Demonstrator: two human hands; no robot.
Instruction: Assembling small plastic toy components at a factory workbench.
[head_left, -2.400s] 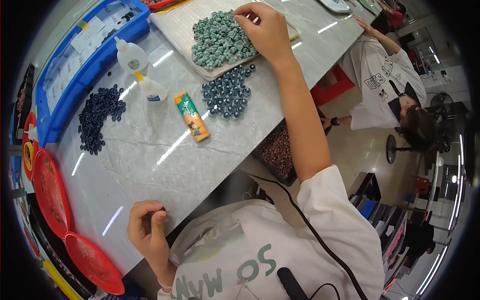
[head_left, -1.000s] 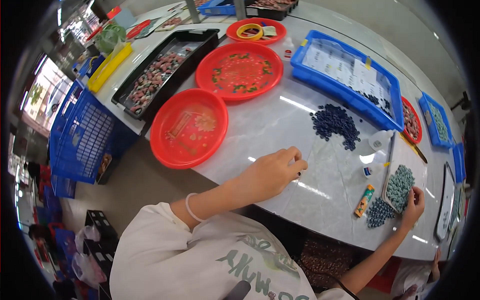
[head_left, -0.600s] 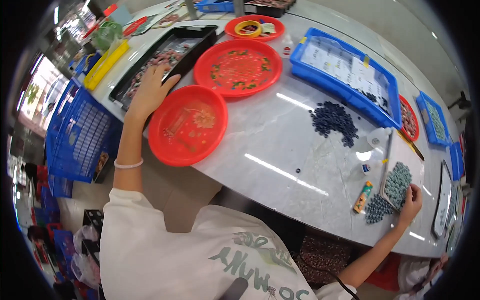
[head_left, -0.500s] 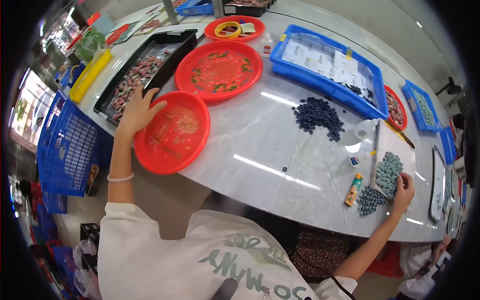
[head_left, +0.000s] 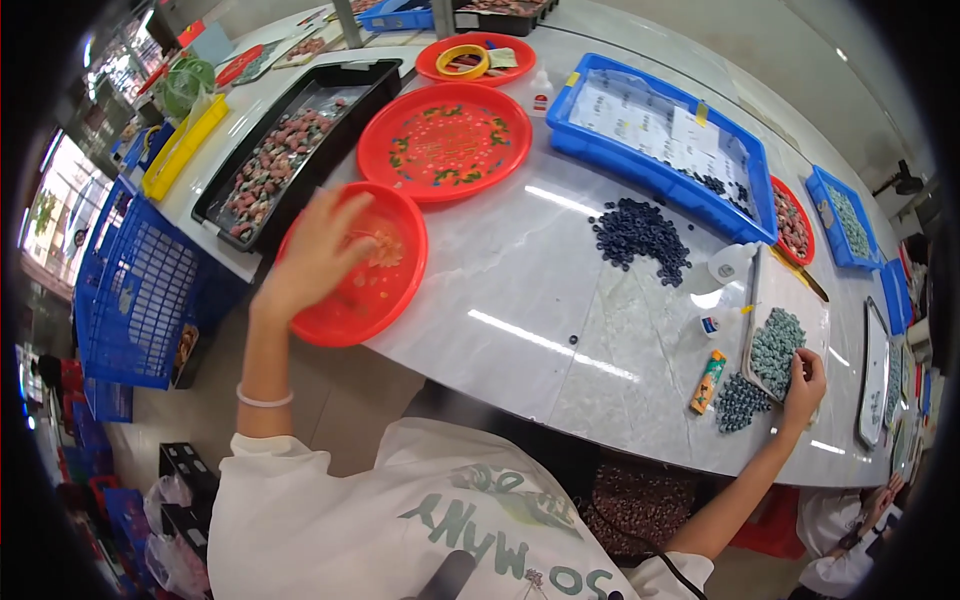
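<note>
My left hand [head_left: 318, 255] is over the small red plate [head_left: 372, 318] at the table's left edge, its fingers spread and nothing seen in them. Whether it touches the plate is unclear. On the right, my right hand [head_left: 806, 388] bends its fingers together at the lower right side of a pale shallow tray [head_left: 797, 283]. Grey-green beads [head_left: 776, 347] fill the tray's near part, right by those fingertips. What the fingertips pinch, if anything, is hidden. A pile of darker grey-blue beads [head_left: 742, 402] lies on the table beside the tray.
Beyond my left hand are a black tray [head_left: 222, 223] of pinkish pieces and a larger red plate [head_left: 445, 140]. A blue tray [head_left: 655, 155] stands behind dark blue beads [head_left: 638, 238]. Near the pale tray are a white bottle [head_left: 733, 262] and a green-orange tube [head_left: 707, 382].
My left hand has moved right, from between the black tray and the small red plate to above that plate. My right hand stays at the pale tray, its fingers barely shifted.
</note>
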